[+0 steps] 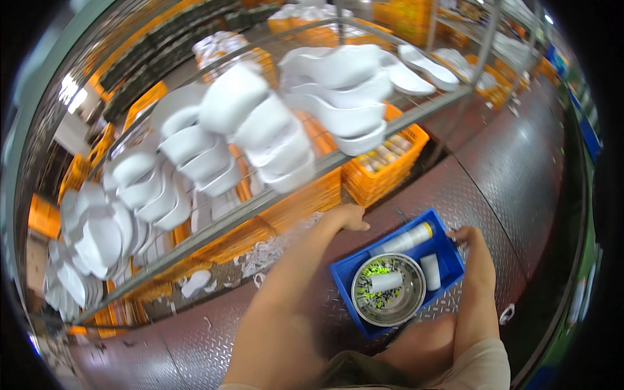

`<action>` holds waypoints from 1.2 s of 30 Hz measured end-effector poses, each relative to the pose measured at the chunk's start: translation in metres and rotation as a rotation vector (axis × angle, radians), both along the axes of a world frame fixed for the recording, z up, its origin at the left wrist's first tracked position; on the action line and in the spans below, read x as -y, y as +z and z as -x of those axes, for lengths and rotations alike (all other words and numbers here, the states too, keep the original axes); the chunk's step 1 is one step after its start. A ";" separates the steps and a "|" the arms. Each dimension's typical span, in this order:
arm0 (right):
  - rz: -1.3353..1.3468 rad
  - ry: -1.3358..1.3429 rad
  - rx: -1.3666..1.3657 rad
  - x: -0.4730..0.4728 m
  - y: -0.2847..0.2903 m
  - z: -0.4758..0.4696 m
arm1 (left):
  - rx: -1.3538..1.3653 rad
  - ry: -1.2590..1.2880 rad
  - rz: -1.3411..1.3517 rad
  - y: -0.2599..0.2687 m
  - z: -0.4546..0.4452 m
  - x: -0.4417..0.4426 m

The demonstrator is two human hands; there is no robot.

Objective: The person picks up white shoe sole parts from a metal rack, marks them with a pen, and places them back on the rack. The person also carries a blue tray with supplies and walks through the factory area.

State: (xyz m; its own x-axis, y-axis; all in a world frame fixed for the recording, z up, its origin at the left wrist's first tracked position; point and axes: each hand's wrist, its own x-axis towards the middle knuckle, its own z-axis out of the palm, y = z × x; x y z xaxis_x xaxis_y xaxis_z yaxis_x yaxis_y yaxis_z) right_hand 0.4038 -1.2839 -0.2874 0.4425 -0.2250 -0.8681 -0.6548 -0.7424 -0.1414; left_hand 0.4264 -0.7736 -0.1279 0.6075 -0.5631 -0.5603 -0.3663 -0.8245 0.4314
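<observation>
My right hand (466,235) is at the right rim of a blue plastic bin (451,270), its fingers hooked over the edge. My left hand (350,218) reaches past the bin's far left side, beside an orange crate; nothing shows in it, and its fingers are partly hidden. Inside the bin stands a stainless steel bowl (414,297) holding bright green and black bits and a white cylinder (386,282). A long white roll (407,240) with a yellow end lies behind the bowl. To the bowl's right is a shorter white roll (430,272).
A metal rack (273,197) on the left carries stacked white shoe soles (273,131). Below it are orange crates, one (385,183) filled with yellow and white rolls. White scraps (265,253) lie beneath the rack. The floor is patterned steel plate (492,180).
</observation>
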 end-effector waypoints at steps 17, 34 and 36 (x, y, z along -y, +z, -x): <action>0.206 0.294 0.180 -0.062 -0.011 -0.053 | -0.221 0.559 0.071 -0.171 0.099 -0.025; -0.724 1.536 1.054 -0.509 0.479 0.082 | 1.219 1.797 1.608 0.098 0.089 -0.098; -0.448 1.527 1.616 -0.562 0.494 0.082 | 1.064 1.881 1.723 0.112 0.088 -0.128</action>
